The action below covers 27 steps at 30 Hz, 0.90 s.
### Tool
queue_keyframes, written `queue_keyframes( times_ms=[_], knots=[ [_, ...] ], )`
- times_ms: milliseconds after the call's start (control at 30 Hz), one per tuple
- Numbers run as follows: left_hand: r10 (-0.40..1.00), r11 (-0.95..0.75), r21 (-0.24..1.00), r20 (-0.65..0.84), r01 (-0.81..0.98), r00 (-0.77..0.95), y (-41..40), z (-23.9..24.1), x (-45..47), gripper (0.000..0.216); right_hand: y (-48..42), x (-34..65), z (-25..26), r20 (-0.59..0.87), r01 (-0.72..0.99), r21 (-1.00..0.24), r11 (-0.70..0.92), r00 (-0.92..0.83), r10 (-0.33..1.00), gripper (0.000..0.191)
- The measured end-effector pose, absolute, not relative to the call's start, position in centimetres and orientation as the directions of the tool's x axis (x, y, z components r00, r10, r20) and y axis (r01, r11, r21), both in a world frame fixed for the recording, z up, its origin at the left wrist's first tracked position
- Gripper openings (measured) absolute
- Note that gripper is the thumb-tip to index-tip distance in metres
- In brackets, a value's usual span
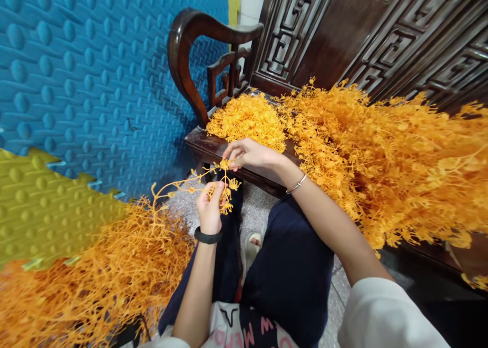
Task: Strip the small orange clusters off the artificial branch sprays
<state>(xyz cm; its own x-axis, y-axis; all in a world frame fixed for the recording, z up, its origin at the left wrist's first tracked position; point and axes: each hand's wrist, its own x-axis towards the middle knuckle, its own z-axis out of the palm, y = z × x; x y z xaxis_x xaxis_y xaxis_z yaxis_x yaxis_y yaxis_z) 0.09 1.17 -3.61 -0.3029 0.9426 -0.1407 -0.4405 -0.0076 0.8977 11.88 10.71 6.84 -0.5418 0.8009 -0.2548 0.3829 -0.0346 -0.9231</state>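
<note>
My left hand (pixel 211 203) is closed round the stem of an orange plastic flower branch (pixel 189 187), above my lap. The bare end of this branch reaches left over a heap of stems, and its small flowers hang to the right of my left thumb. Just above, my right hand (pixel 246 154) pinches a flower at the branch's upper tip between thumb and fingers. Behind my right hand, a pile of loose yellow-orange flower heads (pixel 249 118) lies on the wooden bench seat (pixel 202 139).
Full flower branches (pixel 412 160) cover the bench's right side. A heap of mostly bare orange stems (pixel 125 266) stands at lower left. The curved armrest (pixel 183 43) rises behind the bench's left end. Blue foam mats (pixel 95 84) and a yellow-green mat (pixel 46 200) stand at left.
</note>
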Motion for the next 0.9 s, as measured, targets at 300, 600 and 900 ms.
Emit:
queue_keyframes(
  times_ms=[300,600,900],
  knots=[
    [0.96,0.022,0.903,-0.139,-0.43,-0.244,1.3,-3.7,0.1,0.022,12.1,12.1,6.3,-0.08,0.435,-0.893,0.114,-0.402,0.912,0.015],
    [0.971,0.057,0.889,-0.156,-0.454,-0.183,1.1,-2.2,0.5,0.023,12.4,11.8,6.7,-0.134,0.355,-0.934,-0.036,-0.254,0.958,0.024],
    [0.929,-0.032,0.906,-0.128,-0.421,-0.347,0.8,-3.4,-1.4,0.021,17.7,16.4,7.1,0.468,0.398,-0.854,0.335,0.307,0.829,0.023]
  ],
)
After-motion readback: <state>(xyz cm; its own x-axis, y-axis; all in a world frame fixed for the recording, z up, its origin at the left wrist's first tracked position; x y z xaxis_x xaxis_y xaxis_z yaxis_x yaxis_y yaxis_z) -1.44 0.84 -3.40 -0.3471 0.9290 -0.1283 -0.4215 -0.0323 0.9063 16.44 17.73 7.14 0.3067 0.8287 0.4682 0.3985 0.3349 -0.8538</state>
